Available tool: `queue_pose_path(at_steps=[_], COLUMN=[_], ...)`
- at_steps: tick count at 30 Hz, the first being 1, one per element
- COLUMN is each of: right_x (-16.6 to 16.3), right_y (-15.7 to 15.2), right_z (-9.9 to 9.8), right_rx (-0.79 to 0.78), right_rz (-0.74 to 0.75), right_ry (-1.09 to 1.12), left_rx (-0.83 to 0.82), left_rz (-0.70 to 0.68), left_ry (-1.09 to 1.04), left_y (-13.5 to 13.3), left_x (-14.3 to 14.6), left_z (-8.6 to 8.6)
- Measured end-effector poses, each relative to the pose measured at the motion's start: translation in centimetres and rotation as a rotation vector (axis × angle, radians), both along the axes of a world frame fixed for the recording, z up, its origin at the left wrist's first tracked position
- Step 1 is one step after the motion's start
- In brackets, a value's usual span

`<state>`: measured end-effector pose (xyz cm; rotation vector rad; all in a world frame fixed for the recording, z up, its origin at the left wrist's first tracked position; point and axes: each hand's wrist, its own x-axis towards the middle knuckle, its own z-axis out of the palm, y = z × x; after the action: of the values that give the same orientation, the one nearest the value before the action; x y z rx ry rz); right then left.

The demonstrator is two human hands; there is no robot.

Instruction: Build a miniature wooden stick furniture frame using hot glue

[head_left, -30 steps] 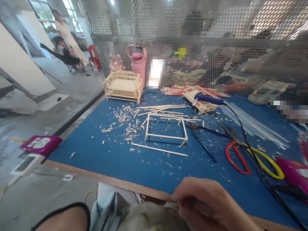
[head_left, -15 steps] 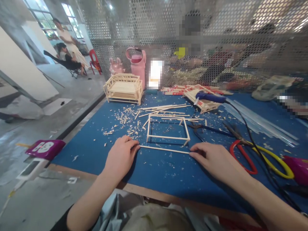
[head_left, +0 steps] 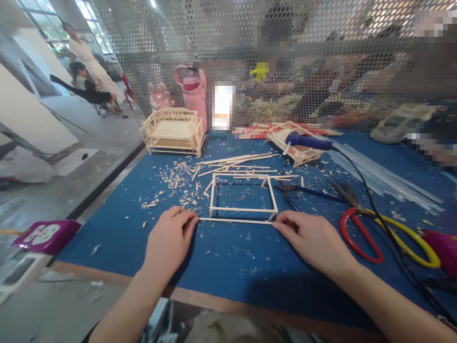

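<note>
A thin wooden stick lies level between my two hands, just in front of a small stick frame. My left hand pinches its left end between thumb and fingertips. At the other end, my right hand holds it the same way. The frame is a rectangle of sticks with short legs, standing on the blue tabletop. Behind it are several loose sticks and a scatter of wood chips.
Right of the frame lie pliers with red and yellow handles, and a blue glue gun rests on a small wooden model. A wooden model bench and a pink bottle stand at the back, before a perforated metal screen.
The view has shifted slightly, so most things sit further left. The stick is now closer to the frame's front and more nearly parallel to it; both hands keep their pinch.
</note>
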<state>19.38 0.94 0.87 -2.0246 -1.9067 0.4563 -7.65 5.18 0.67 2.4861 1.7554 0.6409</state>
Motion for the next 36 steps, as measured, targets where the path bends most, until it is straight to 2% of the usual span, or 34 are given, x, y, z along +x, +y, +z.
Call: queue_pose_path(at_steps=[11, 16, 21, 26, 28, 31, 36], right_x=[-0.2, -0.3, -0.1, 0.7, 0.6, -0.7, -5.0], right_y=[-0.2, -0.4, -0.2, -0.7, -1.9, -4.4, -6.7], right_z=[-0.9, -1.0, -0.7, 0.5, 1.3, 2.1, 1.5], right_rx=[0.165, 0.162, 0.112, 0.158, 0.206, 0.246, 0.093], right_rz=[0.004, 0.001, 0.023, 0.071, 0.107, 0.225, 0.362], right_ry=[-0.057, -0.025, 0.009, 0.106, 0.129, 0.209, 0.539], left_rx=[0.057, 0.072, 0.015, 0.163, 0.205, 0.18, 0.054], left_rz=[0.097, 0.122, 0.109, 0.101, 0.039, -0.157, -0.475], left_ry=[-0.101, -0.135, -0.161, -0.242, -0.293, -0.377, -0.541], left_y=[-0.4, -1.1, -1.3, -2.2, -3.2, -4.8, -6.6], left_x=[0.1, -0.2, -0.3, -0.6, -0.5, 0.2, 2.7], left_z=[0.0, -0.1, 0.2, 1.3, 1.9, 2.6, 2.5])
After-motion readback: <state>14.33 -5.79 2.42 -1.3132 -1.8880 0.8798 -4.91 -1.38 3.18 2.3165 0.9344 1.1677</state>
